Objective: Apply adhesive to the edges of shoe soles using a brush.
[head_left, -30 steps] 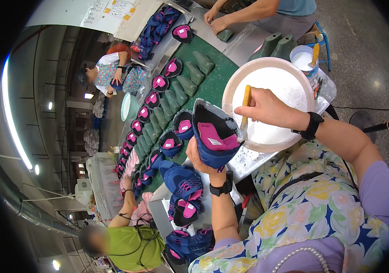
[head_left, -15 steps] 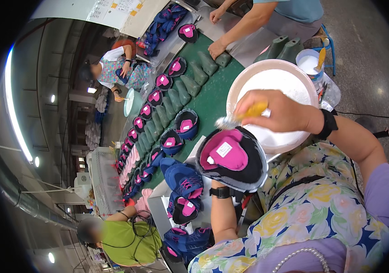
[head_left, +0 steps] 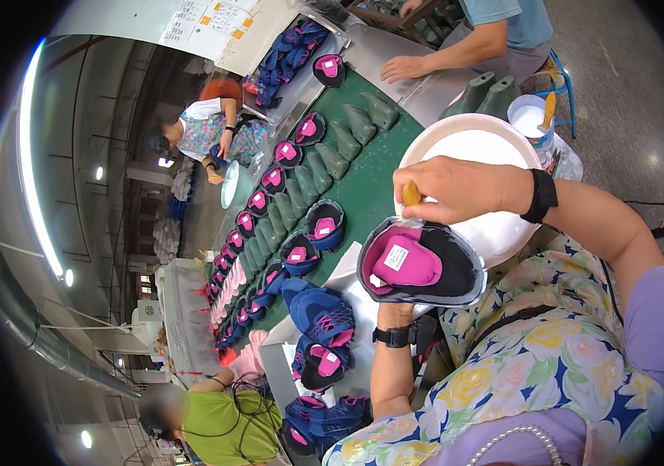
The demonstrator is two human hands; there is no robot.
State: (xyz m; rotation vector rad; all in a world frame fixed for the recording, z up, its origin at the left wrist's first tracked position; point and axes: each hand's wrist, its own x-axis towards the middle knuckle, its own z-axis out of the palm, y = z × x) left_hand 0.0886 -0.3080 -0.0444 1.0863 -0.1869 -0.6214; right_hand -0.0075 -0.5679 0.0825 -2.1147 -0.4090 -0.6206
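Note:
My right hand (head_left: 464,186) is closed round the yellow handle of a brush (head_left: 411,193). The brush's bristle end meets the far edge of a shoe upper (head_left: 408,262), though my fingers hide most of it. The upper is turned bottom up, with a pink and black underside, a white label and a whitish rim. From below, my left hand (head_left: 396,314) holds it up; most of its fingers are hidden behind the upper. Just beyond, a pale pink basin (head_left: 419,146) of white liquid sits partly under my right hand and forearm.
Rows of shoe uppers (head_left: 273,179) and grey-green shoe lasts (head_left: 332,160) line a green conveyor belt (head_left: 374,167). Blue uppers (head_left: 324,314) are piled left of my left arm. A white tub (head_left: 530,116) with a brush stands behind the basin. Co-workers sit across and beside the belt.
My right hand has brought the brush down to the upper's far edge. The upper has shifted slightly right and up. A co-worker's hand has moved away from the lasts at the far end.

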